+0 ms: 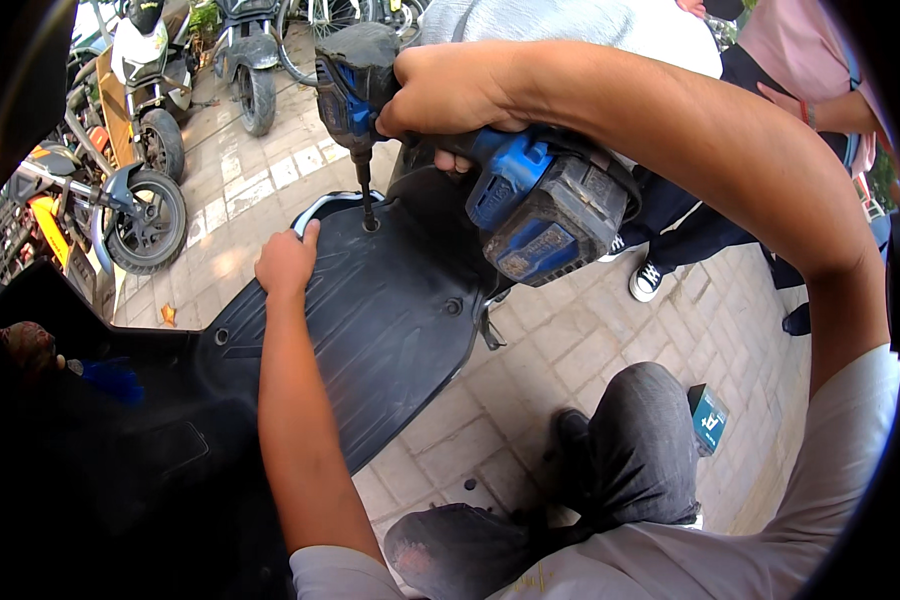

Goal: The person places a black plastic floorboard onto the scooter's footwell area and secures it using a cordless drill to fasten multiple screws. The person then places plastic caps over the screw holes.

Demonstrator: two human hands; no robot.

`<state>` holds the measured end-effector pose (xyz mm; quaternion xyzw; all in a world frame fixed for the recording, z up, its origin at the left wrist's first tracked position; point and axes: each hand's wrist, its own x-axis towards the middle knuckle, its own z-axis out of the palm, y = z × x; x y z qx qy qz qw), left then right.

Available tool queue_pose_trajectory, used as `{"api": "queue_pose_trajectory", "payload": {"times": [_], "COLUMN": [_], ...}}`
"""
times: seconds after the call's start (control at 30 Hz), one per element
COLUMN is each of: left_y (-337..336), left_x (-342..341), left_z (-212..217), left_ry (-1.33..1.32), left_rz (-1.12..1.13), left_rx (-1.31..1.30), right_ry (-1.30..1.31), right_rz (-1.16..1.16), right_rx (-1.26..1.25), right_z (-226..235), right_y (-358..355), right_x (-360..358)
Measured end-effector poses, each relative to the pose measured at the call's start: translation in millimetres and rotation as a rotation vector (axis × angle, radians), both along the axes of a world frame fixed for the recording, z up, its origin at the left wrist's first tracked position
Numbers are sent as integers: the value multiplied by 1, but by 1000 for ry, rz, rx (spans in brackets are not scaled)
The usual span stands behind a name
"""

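Note:
My right hand point(450, 90) is wrapped round the grip of a blue and black cordless impact driver point(548, 205), its dusty battery toward me. The driver points down. Its long bit point(364, 178) reaches a round screw hole at the far end of a black ribbed scooter footboard point(370, 315). Beside that corner my left hand point(288, 262) grips the footboard's edge, next to a blue and white trim strip point(332, 200). Some of its fingers are hidden below the edge. Another screw spot point(454, 306) shows on the right side, and one more point(221, 337) on the left.
Parked scooters point(145, 215) and bicycles line the far left. Dark scooter bodywork point(120, 450) fills the lower left. Bystanders stand at the upper right, one in a pink top point(785, 50). A teal box point(708, 420) lies on the paving by my knee point(645, 430).

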<state>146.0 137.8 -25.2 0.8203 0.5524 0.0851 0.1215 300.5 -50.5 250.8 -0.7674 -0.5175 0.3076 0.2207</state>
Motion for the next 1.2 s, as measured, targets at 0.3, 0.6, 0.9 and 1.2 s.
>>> {"api": "queue_pose_trajectory", "payload": {"times": [0.3,0.6,0.9,1.2], "left_y": [12,14,0,-53], "left_x": [-65,-62,-63,-60], "left_z": [-11,-13,-15,-21], "left_ry": [33,65,82,66], "left_rz": [131,126,133,153], "left_rx": [78,90,162,312], "right_ry": [35,32,33,-4], "right_rz": [9,17,19,16], "right_rx": [19,-6,8,36], "right_z": [-4,-3,-4,-8], "right_y": [2,4,2,2], "right_x": [4,5,4,5]}}
